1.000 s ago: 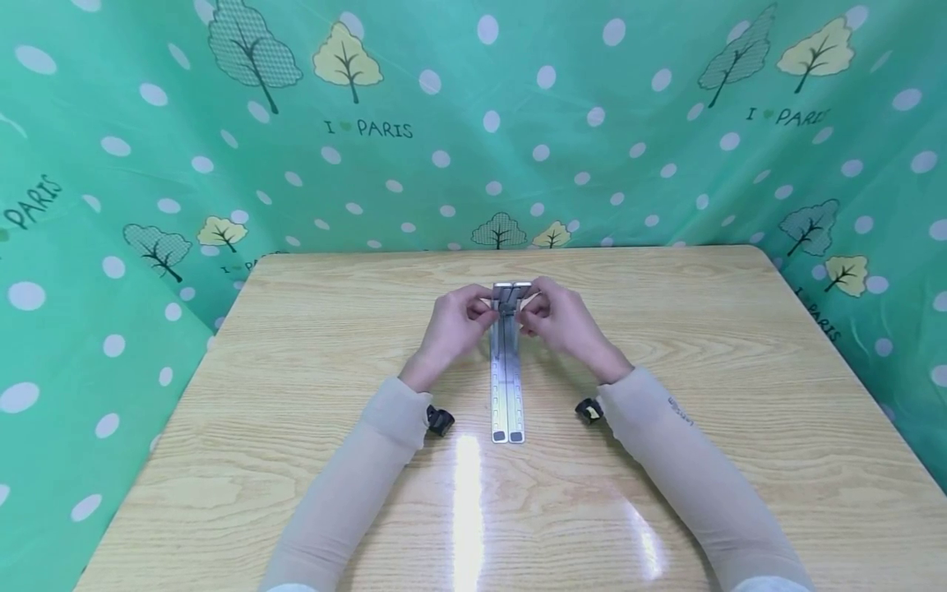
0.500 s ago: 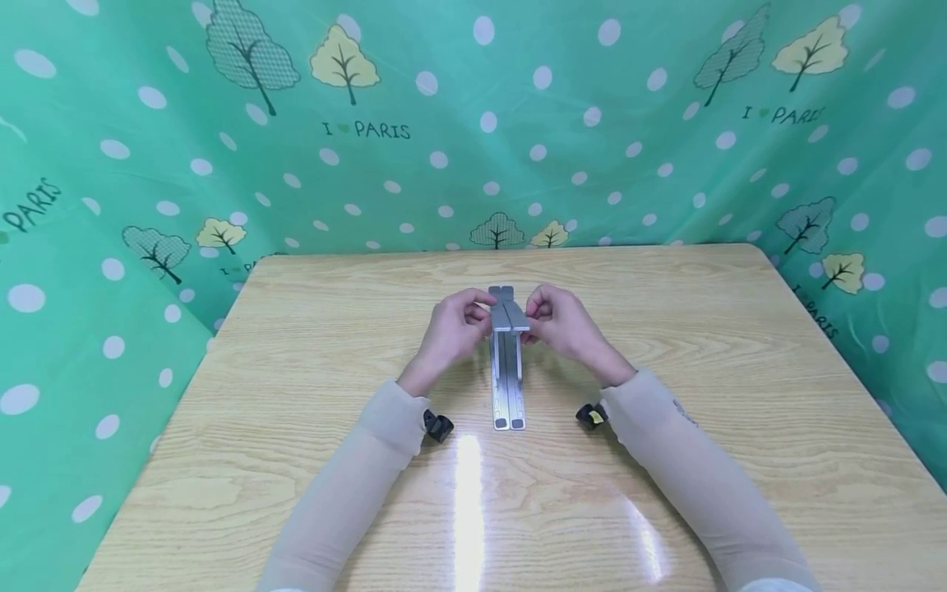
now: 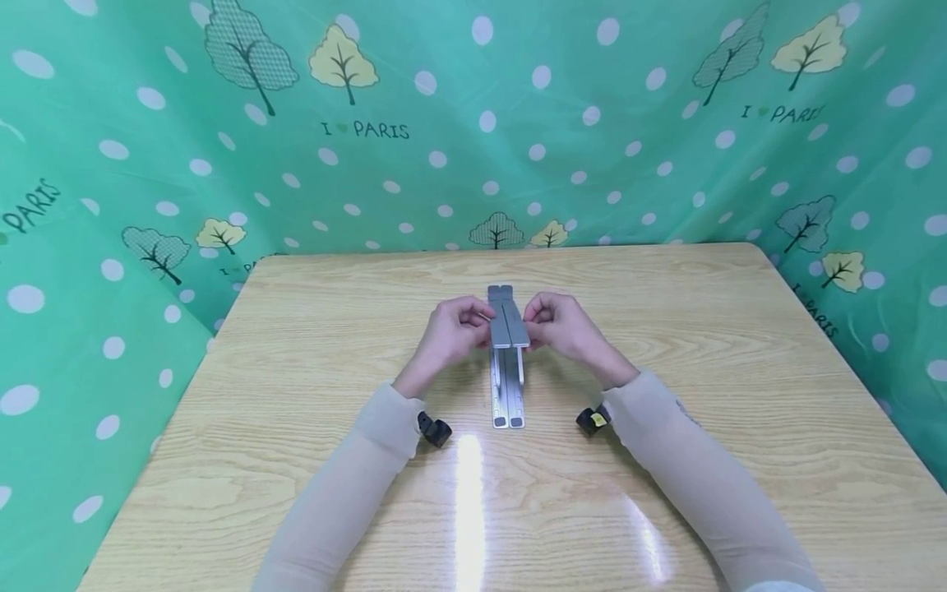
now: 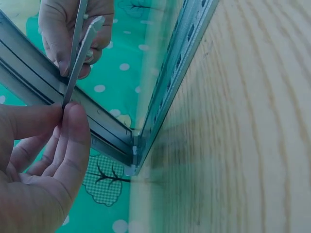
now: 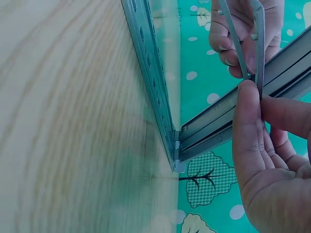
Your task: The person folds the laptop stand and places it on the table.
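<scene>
Seen from the head: folded metal stand (image 3: 507,362) lying lengthwise mid-desk (image 3: 296,345), left hand (image 3: 449,333) and right hand (image 3: 564,327) flanking its far end, fingers curled and pinching the raised grey flaps. Closer from the left wrist: thumb and fingers (image 4: 73,131) clamped on a thin flap edge, slotted rail (image 4: 180,73) hinged just beside. From the right wrist: fingers (image 5: 250,121) pinching the other flap, hinge joint visible.

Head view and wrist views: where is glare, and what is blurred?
Head view: sharp, with two bright glare streaks on the glossy light wooden table near the sleeves. Left wrist view: the folding grey metal stand is sharp, the wood grain beside it smeared. Right wrist view: the same smear over the wood.
</scene>
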Tool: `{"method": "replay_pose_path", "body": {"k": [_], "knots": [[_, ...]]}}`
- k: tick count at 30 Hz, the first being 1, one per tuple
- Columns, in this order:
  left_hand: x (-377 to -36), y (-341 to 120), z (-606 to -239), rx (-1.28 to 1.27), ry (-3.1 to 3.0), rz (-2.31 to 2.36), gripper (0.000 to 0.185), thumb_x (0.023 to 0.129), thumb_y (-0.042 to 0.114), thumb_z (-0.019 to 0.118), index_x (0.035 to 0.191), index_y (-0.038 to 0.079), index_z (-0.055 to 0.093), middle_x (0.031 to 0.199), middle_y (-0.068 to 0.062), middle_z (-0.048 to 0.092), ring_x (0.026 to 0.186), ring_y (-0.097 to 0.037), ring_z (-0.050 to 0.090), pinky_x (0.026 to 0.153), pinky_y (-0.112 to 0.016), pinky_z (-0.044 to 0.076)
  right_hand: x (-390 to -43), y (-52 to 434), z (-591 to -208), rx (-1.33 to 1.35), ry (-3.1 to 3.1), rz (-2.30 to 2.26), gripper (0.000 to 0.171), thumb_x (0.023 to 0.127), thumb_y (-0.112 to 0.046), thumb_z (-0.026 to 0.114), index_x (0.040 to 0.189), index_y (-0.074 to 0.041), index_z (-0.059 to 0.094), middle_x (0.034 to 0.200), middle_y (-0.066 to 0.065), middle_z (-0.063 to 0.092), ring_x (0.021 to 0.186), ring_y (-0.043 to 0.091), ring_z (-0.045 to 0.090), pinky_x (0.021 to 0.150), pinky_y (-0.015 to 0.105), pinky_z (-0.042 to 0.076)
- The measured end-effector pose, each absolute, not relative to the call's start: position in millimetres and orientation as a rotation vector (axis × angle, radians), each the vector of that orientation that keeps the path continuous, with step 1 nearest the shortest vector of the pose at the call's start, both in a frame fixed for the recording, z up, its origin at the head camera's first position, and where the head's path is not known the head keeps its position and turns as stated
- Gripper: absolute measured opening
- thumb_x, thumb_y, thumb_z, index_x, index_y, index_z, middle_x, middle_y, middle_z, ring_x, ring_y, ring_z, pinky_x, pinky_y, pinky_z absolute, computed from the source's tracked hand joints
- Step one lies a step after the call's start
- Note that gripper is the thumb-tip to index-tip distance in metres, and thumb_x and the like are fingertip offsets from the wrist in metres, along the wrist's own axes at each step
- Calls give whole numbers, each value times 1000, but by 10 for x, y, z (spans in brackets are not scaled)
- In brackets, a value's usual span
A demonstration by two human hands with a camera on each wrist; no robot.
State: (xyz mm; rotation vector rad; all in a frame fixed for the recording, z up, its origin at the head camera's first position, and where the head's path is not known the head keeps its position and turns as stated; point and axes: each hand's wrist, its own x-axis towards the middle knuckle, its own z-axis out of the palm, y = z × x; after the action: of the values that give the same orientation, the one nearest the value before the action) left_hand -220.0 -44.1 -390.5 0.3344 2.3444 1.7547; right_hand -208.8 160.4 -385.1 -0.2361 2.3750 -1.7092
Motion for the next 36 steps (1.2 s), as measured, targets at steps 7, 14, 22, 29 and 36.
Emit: {"method": "replay_pose_path", "body": {"k": [7, 14, 22, 29, 36], "knots": [[-2197, -461, -3938, 355, 2299, 1777, 22, 83, -11, 62, 99, 2, 67, 84, -13, 69, 71, -27, 67, 73, -48, 56, -2076, 1613, -3859, -226, 2365, -1702, 12, 89, 2, 61, 98, 3, 54, 84, 18, 64, 70, 30, 66, 73, 49, 56], [-2181, -478, -3948, 301, 2176, 1849, 19, 82, -9, 65, 98, 1, 62, 88, -16, 67, 74, -30, 67, 75, -44, 57, -2075, 1630, -3867, -270, 2320, -1746, 16, 87, 5, 58, 103, 4, 54, 91, 20, 66, 78, 39, 66, 72, 44, 57], [-2153, -522, -3942, 268, 2078, 1878, 18, 81, -8, 67, 96, -1, 62, 92, -18, 66, 75, -27, 67, 77, -43, 56, -2064, 1659, -3872, -293, 2269, -1748, 19, 85, 5, 57, 104, 3, 57, 92, 19, 67, 78, 29, 67, 73, 40, 57], [-2142, -559, -3934, 235, 2026, 1878, 23, 80, -8, 68, 101, -2, 62, 95, -18, 67, 82, -27, 67, 81, -41, 55, -2075, 1672, -3882, -327, 2236, -1754, 22, 84, 4, 56, 106, 3, 57, 92, 19, 66, 79, 30, 67, 74, 40, 57], [-2143, -554, -3938, 222, 2041, 1852, 24, 78, -10, 67, 100, -2, 64, 95, -17, 68, 84, -26, 67, 79, -38, 56, -2067, 1689, -3889, -336, 2202, -1757, 22, 83, 6, 57, 105, 7, 58, 93, 22, 64, 78, 29, 66, 77, 46, 56]]}}
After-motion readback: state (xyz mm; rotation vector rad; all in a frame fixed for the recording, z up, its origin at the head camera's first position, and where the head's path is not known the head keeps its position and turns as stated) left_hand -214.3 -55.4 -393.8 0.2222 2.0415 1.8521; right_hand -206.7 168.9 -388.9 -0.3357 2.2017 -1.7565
